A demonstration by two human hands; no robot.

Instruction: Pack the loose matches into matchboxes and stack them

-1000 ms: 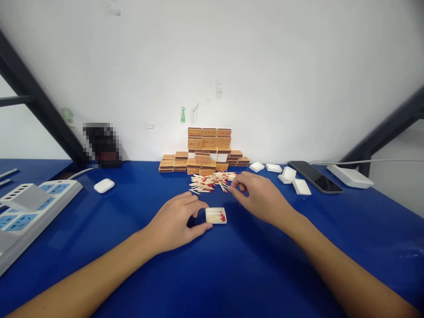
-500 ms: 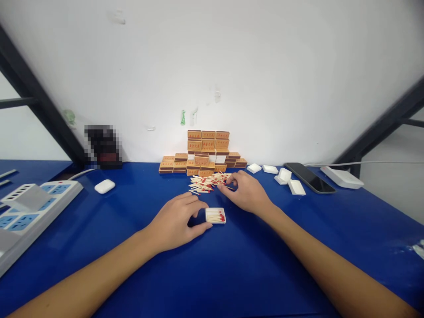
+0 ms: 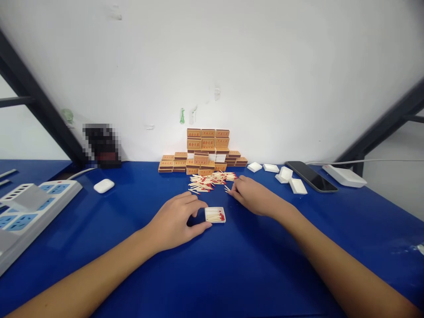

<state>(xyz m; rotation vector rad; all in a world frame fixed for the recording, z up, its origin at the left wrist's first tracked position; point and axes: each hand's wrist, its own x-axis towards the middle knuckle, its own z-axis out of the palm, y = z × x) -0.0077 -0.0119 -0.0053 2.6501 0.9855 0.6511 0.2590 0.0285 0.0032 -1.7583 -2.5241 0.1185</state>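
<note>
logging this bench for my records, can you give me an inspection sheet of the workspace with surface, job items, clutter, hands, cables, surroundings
Surface: blue tabletop, glossy.
Job items: matchboxes stacked near the wall; loose matches piled in front; white tray partly filled with red-tipped matches.
Clutter: other white trays, phone and white device at right; small white case and power strip at left; pixelated dark object behind.
Hands: left hand holds the tray's left end; right hand pinches matchsticks, count unclear.
Cables: left cable by the power strip; right cable behind the device.
Surroundings: marked white wall; dark bars both sides.
Other people: nothing seen.
</note>
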